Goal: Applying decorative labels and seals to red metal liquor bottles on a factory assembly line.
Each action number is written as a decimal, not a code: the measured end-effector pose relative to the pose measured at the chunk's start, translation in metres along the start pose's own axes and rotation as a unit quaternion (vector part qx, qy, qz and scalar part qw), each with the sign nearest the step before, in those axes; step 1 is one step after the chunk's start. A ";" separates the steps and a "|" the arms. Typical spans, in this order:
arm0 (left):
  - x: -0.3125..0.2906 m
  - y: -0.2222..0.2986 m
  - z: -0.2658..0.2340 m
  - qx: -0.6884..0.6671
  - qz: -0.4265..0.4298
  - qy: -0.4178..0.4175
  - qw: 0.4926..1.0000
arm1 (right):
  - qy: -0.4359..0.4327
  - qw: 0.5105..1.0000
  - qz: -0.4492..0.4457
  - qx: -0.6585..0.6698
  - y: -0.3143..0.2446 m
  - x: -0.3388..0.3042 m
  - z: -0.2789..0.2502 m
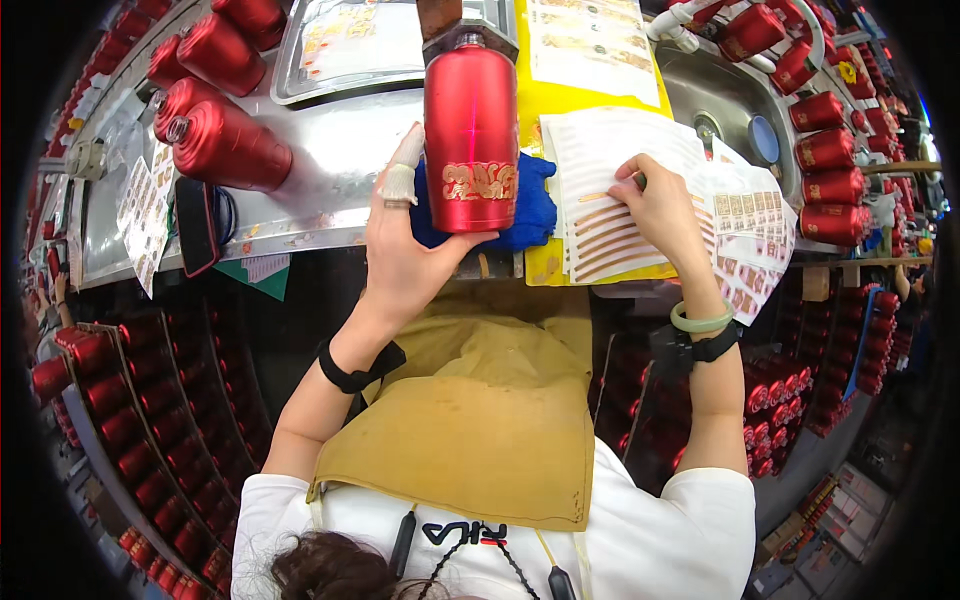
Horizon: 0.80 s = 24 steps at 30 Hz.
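Gripping red bottle (471,135) in left hand (405,255) fingers, right hand (660,205) fingers pinching sticker sheet (620,190)

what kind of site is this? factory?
Likely a factory decorating or labelling station: left hand holds a red bottle, right hand rests on gold sticker sheets, and racks of red bottles stand around.

Steel workbench (330,170) — carries a yellow mat (560,115), a blue cloth (535,205) and a shallow metal tray (350,50) with a printed sheet inside. Sticker sheets (620,190) lie on the mat; red bottles (215,130) lie on their sides at left, beside a dark phone (197,225). Sink (715,95) set in at right — more sticker sheets (755,235) overlap its edge.
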State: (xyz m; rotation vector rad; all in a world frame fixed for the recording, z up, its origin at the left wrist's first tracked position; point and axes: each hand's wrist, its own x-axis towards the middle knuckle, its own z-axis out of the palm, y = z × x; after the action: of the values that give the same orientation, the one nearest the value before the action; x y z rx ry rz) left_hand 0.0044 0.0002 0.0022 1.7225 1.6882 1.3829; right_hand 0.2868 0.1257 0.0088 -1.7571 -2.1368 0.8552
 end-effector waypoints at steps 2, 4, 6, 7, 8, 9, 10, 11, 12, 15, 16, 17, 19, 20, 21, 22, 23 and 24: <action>0.001 -0.002 -0.001 -0.014 -0.037 -0.016 0.999 | 0.032 0.994 -0.072 -0.077 0.007 -0.004 -0.002; 0.001 -0.006 -0.001 0.014 -0.017 -0.026 0.999 | 0.054 0.983 -0.097 -0.143 0.005 -0.013 -0.005; 0.000 -0.003 0.001 0.020 -0.003 -0.010 1.000 | 0.074 0.974 -0.082 -0.196 -0.003 -0.019 -0.014; -0.002 -0.003 0.002 0.011 -0.022 -0.012 1.000 | 0.083 0.981 -0.091 -0.153 -0.007 -0.021 -0.015; -0.003 -0.003 0.004 0.001 -0.038 -0.016 0.999 | 0.081 0.981 -0.092 -0.151 -0.014 -0.027 -0.018; -0.004 -0.004 0.005 -0.010 -0.042 -0.015 0.999 | 0.061 0.991 -0.115 -0.037 -0.026 -0.032 -0.019; -0.005 -0.005 0.003 -0.007 -0.044 -0.014 0.999 | 0.040 0.987 -0.135 0.079 -0.039 -0.037 -0.019; -0.004 -0.004 0.002 -0.004 -0.031 -0.022 0.999 | 0.023 0.985 -0.138 0.104 -0.050 -0.042 -0.019; -0.004 -0.003 0.001 0.001 -0.019 -0.030 0.999 | 0.021 0.984 -0.139 0.105 -0.062 -0.048 -0.015; -0.010 -0.004 -0.006 -0.028 -0.006 -0.076 0.997 | -0.032 0.955 -0.171 0.242 -0.098 -0.066 -0.002; -0.012 -0.005 -0.009 -0.028 -0.007 -0.076 0.997 | -0.042 0.944 -0.185 0.270 -0.106 -0.069 0.002; -0.014 -0.005 -0.011 -0.099 -0.029 -0.085 0.991 | -0.051 0.935 -0.178 0.304 -0.113 -0.072 0.006; -0.019 -0.011 -0.015 -0.227 -0.069 -0.095 0.967 | -0.048 0.941 -0.176 0.286 -0.111 -0.069 0.016; -0.019 -0.009 -0.015 -0.226 -0.070 -0.095 0.967 | -0.047 0.947 -0.175 0.266 -0.108 -0.067 0.021; -0.019 -0.007 -0.013 -0.244 -0.091 -0.082 0.962 | -0.048 0.949 -0.152 0.271 -0.104 -0.066 0.025; -0.019 -0.005 -0.010 -0.262 -0.113 -0.070 0.956 | -0.049 0.949 -0.152 0.271 -0.103 -0.066 0.025; -0.021 -0.005 -0.005 -0.252 -0.118 -0.051 0.959 | -0.047 0.955 -0.148 0.253 -0.101 -0.066 0.026; -0.021 -0.004 -0.001 -0.252 -0.119 -0.050 0.959 | -0.046 0.960 -0.143 0.236 -0.099 -0.066 0.026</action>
State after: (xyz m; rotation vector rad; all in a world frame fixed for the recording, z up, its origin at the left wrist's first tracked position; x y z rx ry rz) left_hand 0.0053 -0.0181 -0.0088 1.2392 1.2900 1.4268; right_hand 0.2085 0.0446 0.0566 -1.1621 -1.9580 1.2525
